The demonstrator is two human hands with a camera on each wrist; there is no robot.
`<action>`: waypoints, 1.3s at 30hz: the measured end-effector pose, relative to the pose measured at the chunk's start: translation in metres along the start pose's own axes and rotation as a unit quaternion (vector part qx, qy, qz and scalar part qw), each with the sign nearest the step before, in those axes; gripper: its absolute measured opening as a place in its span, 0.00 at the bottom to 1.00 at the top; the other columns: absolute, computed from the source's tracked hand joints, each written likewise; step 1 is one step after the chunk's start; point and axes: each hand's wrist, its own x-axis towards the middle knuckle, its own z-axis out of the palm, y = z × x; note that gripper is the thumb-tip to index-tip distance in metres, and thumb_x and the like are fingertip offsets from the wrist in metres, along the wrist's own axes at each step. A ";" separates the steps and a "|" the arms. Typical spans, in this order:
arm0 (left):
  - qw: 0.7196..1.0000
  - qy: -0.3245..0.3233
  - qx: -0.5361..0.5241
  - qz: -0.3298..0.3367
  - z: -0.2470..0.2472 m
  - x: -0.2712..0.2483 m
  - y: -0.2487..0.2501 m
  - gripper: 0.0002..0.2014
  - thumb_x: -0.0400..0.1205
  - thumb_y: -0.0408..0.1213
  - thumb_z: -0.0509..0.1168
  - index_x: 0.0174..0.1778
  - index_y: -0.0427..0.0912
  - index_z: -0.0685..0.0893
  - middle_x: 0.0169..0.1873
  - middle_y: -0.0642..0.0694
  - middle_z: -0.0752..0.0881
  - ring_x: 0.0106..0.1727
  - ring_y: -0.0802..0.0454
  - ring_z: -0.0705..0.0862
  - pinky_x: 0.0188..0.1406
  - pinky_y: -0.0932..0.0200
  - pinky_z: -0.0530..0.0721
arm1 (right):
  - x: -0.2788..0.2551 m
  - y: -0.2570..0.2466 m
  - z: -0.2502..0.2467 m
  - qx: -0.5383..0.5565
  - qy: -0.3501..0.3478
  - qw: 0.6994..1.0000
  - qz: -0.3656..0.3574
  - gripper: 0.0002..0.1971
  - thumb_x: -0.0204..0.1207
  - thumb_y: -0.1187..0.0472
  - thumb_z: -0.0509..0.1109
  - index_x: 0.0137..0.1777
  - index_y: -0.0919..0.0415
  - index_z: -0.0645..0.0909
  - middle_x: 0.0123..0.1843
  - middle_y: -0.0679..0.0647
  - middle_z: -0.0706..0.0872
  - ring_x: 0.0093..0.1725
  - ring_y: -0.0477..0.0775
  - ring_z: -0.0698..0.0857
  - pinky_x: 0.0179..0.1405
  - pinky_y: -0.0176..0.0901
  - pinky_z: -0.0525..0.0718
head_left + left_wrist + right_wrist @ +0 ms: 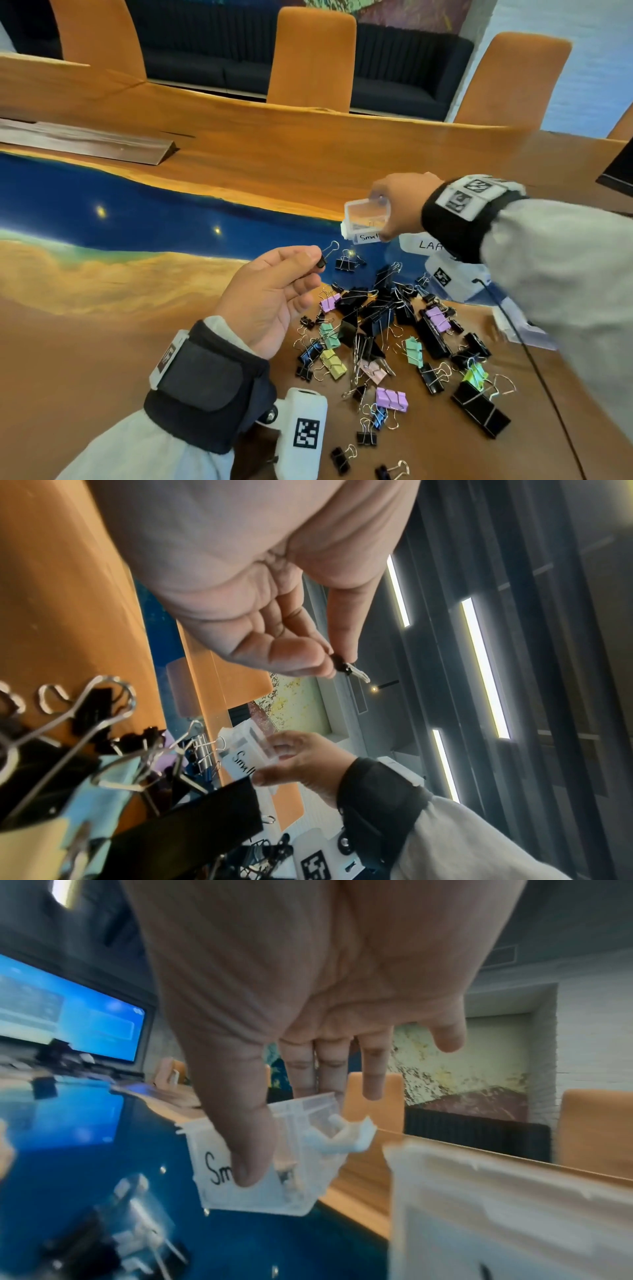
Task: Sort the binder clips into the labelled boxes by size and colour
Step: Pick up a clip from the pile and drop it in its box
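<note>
My left hand (pixel 270 291) pinches a small black binder clip (pixel 323 260) between thumb and forefinger, above the table and left of the boxes; the clip (pixel 344 665) also shows in the left wrist view. My right hand (pixel 400 202) grips a small clear plastic box (pixel 366 219) with a label that begins "Sma", lifted and tilted off the table. The same box (pixel 274 1164) hangs under my thumb and fingers in the right wrist view. A pile of binder clips (pixel 394 325), black and pastel, in several sizes, lies on the table below both hands.
A second box labelled "LAR" (pixel 428 245) stands just right of the lifted one, partly behind my right arm. A black cable (pixel 534 363) runs across the table at right. Orange chairs (pixel 311 58) line the far edge. A lit screen (pixel 68 1010) stands beyond.
</note>
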 end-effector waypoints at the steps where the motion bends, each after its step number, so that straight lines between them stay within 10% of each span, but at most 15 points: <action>1: 1.000 0.001 0.005 0.005 0.000 0.000 0.000 0.17 0.67 0.42 0.77 0.50 0.41 0.87 0.38 0.46 0.89 0.34 0.56 0.85 0.26 0.67 0.82 | -0.014 0.000 -0.007 0.018 0.018 0.999 -0.024 0.39 0.63 0.43 0.84 0.74 0.48 0.74 0.66 0.48 0.82 0.61 0.55 0.82 0.68 0.61 0.79; 13: 0.972 -0.016 0.214 0.097 0.015 -0.013 -0.004 0.12 0.68 0.44 0.78 0.47 0.48 0.94 0.34 0.60 0.91 0.31 0.72 0.82 0.29 0.78 0.75 | -0.128 -0.034 -0.003 0.125 -0.071 0.974 -0.175 0.42 0.59 0.34 0.82 0.73 0.47 0.74 0.63 0.40 0.81 0.57 0.43 0.81 0.61 0.43 0.82; 18: 0.990 0.055 0.117 0.048 0.002 -0.002 0.001 0.14 0.74 0.51 0.74 0.49 0.48 0.95 0.37 0.60 0.85 0.37 0.58 0.73 0.35 0.60 0.70 | -0.102 -0.016 -0.004 0.124 -0.028 0.983 -0.132 0.37 0.63 0.39 0.82 0.71 0.48 0.76 0.61 0.43 0.78 0.56 0.47 0.81 0.62 0.48 0.84; 39: 0.999 0.014 0.048 0.001 -0.001 -0.004 0.003 0.08 0.85 0.37 0.67 0.54 0.39 0.88 0.33 0.51 0.80 0.29 0.58 0.71 0.25 0.63 0.63 | 0.019 0.013 0.015 0.101 -0.033 0.994 0.004 0.52 0.64 0.33 0.79 0.85 0.53 0.64 0.79 0.51 0.76 0.77 0.58 0.76 0.76 0.54 0.73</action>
